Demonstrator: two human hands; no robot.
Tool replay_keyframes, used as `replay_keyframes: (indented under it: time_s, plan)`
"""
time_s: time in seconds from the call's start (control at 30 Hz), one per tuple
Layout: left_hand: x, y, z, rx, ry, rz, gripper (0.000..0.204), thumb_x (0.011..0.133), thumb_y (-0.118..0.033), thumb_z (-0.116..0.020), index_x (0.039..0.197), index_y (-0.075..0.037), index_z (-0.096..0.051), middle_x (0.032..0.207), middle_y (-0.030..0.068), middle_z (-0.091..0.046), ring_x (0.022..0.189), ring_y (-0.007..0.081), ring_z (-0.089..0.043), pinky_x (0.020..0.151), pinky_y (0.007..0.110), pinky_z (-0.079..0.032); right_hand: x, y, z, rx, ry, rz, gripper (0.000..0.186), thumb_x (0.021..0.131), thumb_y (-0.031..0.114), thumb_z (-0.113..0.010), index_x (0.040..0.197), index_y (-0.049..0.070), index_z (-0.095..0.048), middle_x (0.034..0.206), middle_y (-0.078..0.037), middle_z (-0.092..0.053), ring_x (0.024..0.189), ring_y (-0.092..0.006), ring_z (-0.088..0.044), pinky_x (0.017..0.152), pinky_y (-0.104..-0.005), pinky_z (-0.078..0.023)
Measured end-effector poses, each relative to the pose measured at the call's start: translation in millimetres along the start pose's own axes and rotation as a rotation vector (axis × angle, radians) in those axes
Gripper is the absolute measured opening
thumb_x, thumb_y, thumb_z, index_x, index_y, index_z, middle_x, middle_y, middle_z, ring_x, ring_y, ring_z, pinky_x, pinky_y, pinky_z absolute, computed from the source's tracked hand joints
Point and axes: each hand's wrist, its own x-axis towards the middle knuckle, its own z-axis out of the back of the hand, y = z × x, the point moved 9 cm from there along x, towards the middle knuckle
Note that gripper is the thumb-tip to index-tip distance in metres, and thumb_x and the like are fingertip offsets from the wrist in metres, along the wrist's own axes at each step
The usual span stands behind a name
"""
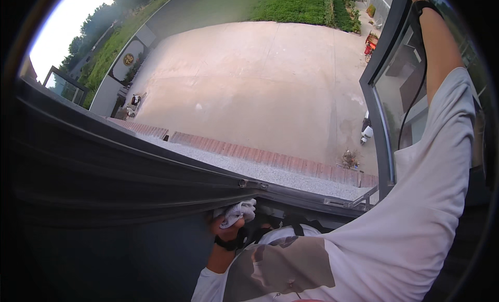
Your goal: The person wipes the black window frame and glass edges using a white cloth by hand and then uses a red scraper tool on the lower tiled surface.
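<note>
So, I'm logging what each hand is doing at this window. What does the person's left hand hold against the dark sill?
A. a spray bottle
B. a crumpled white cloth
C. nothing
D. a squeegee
B: the left hand grips a crumpled white cloth at the inner edge of the dark window sill.

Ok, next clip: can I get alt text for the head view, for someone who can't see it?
Seen from above at an open upper-floor window, the person's left hand grips a white cloth against the dark window frame. Their right arm reaches up along the open window pane, the hand out of view. Below lies a paved yard edged with grass.
</note>
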Motion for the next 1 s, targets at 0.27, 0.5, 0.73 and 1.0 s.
replay_keyframes:
  time_s: [0.27, 0.5, 0.73, 1.0]
  plan:
    - [14, -114, -22, 1.15, -0.664, -0.702, 0.025, 0.084, -0.03, -0.06, 0.091, -0.006, -0.055, 0.085, 0.0067, -0.056, 0.077, 0.0195, -0.056, 0.066, 0.028, -0.048, 31, 59, -1, 0.197, -0.022, 0.088, 0.055, 0.099, 0.032, -0.036, 0.065, -0.006, -0.057, 0.055, -0.02, -0.053, 0.053, -0.0387, -0.052, 0.055, -0.0515, -0.044]
    - [10, -161, -23, 1.05, -0.772, -0.751, 0.028, 0.066, -0.019, -0.073, 0.087, -0.011, -0.057, 0.081, 0.0092, -0.056, 0.07, 0.0304, -0.057, 0.058, 0.038, -0.048, -45, 192, 155, 0.231, 0.334, 0.239, 0.05, 0.097, 0.036, -0.036, 0.087, -0.003, -0.066, 0.094, -0.025, -0.064, 0.089, -0.0406, -0.061, 0.078, -0.0486, -0.048]
    - [7, -161, -23, 1.199, -0.732, -0.889, 0.029, 0.072, -0.01, -0.065, 0.096, -0.008, -0.049, 0.081, 0.0123, -0.055, 0.069, 0.0322, -0.057, 0.057, 0.039, -0.049, -100, 260, 301, 0.289, 0.334, 0.511, 0.05, 0.097, 0.033, -0.034, 0.086, -0.005, -0.063, 0.09, -0.024, -0.064, 0.087, -0.0411, -0.06, 0.079, -0.0475, -0.048]
    - [-19, -193, -26, 0.941, -0.639, -0.849, 0.027, 0.072, -0.004, -0.061, 0.095, -0.005, -0.049, 0.083, 0.0144, -0.057, 0.068, 0.0326, -0.059, 0.059, 0.037, -0.05, -168, 258, 396, 0.551, 0.192, 0.509, 0.047, 0.095, 0.033, -0.038, 0.069, -0.001, -0.057, 0.069, -0.022, -0.058, 0.069, -0.0406, -0.057, 0.067, -0.0448, -0.044]
